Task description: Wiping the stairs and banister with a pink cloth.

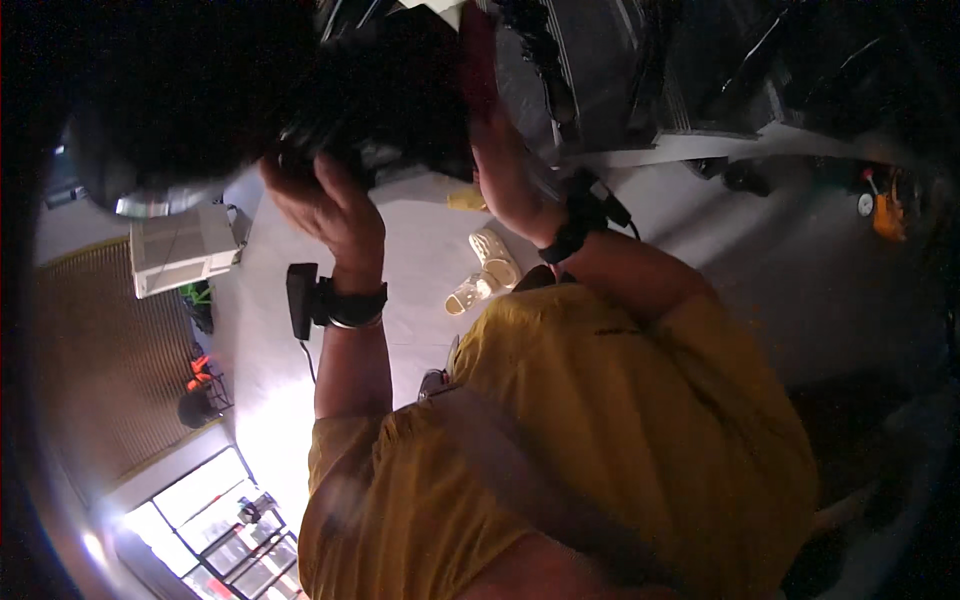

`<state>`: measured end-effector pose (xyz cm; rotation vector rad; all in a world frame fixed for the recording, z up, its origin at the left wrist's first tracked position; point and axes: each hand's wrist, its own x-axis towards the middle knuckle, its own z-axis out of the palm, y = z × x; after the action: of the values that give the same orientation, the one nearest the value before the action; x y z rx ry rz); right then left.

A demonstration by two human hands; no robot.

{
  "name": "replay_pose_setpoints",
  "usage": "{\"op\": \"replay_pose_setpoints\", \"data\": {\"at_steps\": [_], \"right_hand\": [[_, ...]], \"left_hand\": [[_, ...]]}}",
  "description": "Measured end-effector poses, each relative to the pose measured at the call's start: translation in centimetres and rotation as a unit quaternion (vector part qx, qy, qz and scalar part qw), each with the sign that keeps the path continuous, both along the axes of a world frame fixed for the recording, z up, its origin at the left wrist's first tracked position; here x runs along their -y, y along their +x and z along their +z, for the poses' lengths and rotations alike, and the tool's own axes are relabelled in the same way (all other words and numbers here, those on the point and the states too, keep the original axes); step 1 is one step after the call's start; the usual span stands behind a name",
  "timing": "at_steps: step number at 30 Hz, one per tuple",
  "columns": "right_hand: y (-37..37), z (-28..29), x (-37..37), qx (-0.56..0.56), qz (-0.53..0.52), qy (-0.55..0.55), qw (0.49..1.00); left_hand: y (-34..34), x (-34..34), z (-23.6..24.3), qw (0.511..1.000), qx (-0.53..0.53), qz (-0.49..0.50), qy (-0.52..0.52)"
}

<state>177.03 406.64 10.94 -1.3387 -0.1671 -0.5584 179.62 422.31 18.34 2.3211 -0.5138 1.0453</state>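
The left hand (335, 215) is raised with bent fingers against the lower edge of a bulky black bundle (395, 110); its fingertips are hidden, so I cannot tell whether it grips. The right hand (505, 175) reaches up along the bundle's right side, its fingers lost in shadow, and its grip cannot be told either. The bundle hangs over the far part of the pale floor (420, 235), so dark that its folds and outline blur, with a pale patch at its top. Each wrist wears a black strap with a small box and cable; the sleeves belong to a yellow shirt (610, 400). By the floor's left edge is a white box-shaped unit (180, 250), a possible container whose inside is hidden, with something green just beside it and orange objects (200, 373) nearer the body. A ribbed brown surface (115, 350) lies beyond that edge, and a bright window (225, 520) beyond the near left corner. Between the forearms the floor spreads around two cream clogs (488, 262) and a small yellow item (465, 201). Dark, glossy shapes (720, 70) line the far right edge, with an orange-and-black object (889, 210) near the right one.
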Motion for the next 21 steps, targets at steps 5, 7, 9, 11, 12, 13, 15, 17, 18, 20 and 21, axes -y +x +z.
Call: {"op": "replay_pose_setpoints", "data": {"at_steps": [5, 7, 9, 11, 12, 13, 15, 17, 18, 20, 21], "right_hand": [[2.7, -9.9, -0.7, -0.151, 0.047, -0.033, 0.987], [2.7, -12.0, -1.6, 0.044, -0.227, -0.351, 0.907], [9.0, -17.4, -0.9, -0.009, -0.244, -0.382, 0.891], [10.5, -19.2, -1.1, -0.055, -0.244, -0.411, 0.877], [9.8, -18.1, -1.1, -0.056, -0.192, -0.372, 0.906], [9.2, -17.0, -0.9, -0.057, -0.141, -0.332, 0.931], [8.1, -13.2, 0.9, -0.054, -0.043, -0.253, 0.965], [6.2, -10.8, 2.1, -0.052, 0.057, -0.171, 0.982], [4.5, -10.2, 2.3, -0.053, 0.06, -0.167, 0.983], [1.4, -9.3, 2.5, -0.024, 0.015, -0.187, 0.982], [1.1, -13.9, 0.5, -0.04, -0.112, -0.277, 0.954]], "left_hand": [[-0.1, 1.0, -0.5, 0.992, 0.012, -0.051, -0.111], [-0.1, 0.8, -0.5, 0.997, 0.036, -0.031, -0.067], [0.3, 2.0, -0.9, 0.994, 0.029, -0.058, -0.09], [0.4, 1.9, -1.1, 0.991, 0.022, -0.068, -0.111], [0.3, 1.5, -0.9, 0.994, 0.033, -0.059, -0.09], [0.2, 1.2, -0.9, 0.995, 0.044, -0.051, -0.069], [0.3, 0.7, -1.3, 0.993, 0.034, -0.055, -0.103], [0.1, 0.2, -1.6, 0.992, 0.024, -0.044, -0.116], [0.0, 0.4, -1.2, 0.993, 0.022, -0.041, -0.111], [-0.2, 1.0, -0.3, 0.999, 0.046, 0.01, -0.02], [0.0, 2.0, -0.2, 0.999, 0.043, -0.001, -0.022]]}}
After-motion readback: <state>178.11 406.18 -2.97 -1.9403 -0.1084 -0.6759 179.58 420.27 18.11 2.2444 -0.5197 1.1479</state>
